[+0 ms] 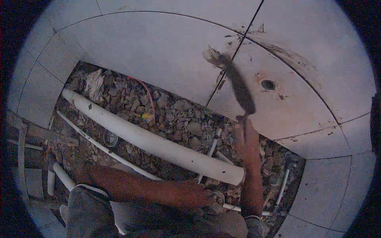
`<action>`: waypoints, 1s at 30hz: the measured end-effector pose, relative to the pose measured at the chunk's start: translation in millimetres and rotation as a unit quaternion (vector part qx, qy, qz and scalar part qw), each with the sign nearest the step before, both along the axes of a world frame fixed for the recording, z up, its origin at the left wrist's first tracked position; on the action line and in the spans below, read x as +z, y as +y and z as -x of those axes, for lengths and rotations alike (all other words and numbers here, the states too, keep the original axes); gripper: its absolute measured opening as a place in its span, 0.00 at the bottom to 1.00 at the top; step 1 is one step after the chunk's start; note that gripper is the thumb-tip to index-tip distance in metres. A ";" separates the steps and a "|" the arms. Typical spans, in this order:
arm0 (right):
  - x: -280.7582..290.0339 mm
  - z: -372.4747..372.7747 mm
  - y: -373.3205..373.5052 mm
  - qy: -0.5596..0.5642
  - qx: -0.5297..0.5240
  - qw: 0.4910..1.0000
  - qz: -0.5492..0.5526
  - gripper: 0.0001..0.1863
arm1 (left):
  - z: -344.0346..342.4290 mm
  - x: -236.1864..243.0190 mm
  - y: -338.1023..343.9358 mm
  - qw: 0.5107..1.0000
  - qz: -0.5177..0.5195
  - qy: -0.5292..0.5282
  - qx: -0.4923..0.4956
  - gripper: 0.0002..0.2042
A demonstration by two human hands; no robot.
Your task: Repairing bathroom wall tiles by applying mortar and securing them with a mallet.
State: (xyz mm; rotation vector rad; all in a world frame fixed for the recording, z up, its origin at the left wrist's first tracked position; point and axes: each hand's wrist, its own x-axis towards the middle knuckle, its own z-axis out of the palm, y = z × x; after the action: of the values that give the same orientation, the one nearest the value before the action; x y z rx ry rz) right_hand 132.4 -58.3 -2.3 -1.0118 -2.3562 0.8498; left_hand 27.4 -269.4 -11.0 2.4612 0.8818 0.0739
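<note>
My right hand reaches forward over the far edge of a dug-out trench. Its fingers close on the near end of a dark, long object, blurred, so I cannot tell its kind. That object slants up over the pale wall tiles, beside a pale ragged lump. Low in the trench my left hand is bent closed by a small round-rimmed piece; what it holds, if anything, is hard to see. A thick white pipe lies across the trench, its right end next to my right forearm.
Broken stones fill the trench. A thin white pipe runs along the near side, and a short white pipe stands at right. A red cable crosses the rubble. A round drain hole sits in the tile beyond.
</note>
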 end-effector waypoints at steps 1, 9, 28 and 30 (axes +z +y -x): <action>-4.5 -3.5 0.5 -0.027 0.026 0.999 -0.038 0.23 | -4.4 -5.3 -0.7 1.000 -0.003 -0.002 -0.002 0.26; 12.4 6.1 16.9 0.048 -0.030 0.994 0.094 0.19 | -8.2 -7.7 -4.2 0.990 0.076 -0.108 0.053 0.23; 13.6 40.4 -1.5 -0.090 0.042 0.995 -0.024 0.23 | -13.2 -17.6 4.6 0.986 0.164 -0.004 -0.005 0.25; 16.3 39.7 -2.4 -0.046 0.031 0.998 0.006 0.23 | -9.8 -17.1 -10.7 0.993 0.031 -0.100 0.059 0.21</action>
State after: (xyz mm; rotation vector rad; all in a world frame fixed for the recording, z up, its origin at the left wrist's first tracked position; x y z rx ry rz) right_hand 92.8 -60.7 14.0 -1.0084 -2.4734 0.8591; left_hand 37.1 -280.1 -28.0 2.2958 0.9249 0.3232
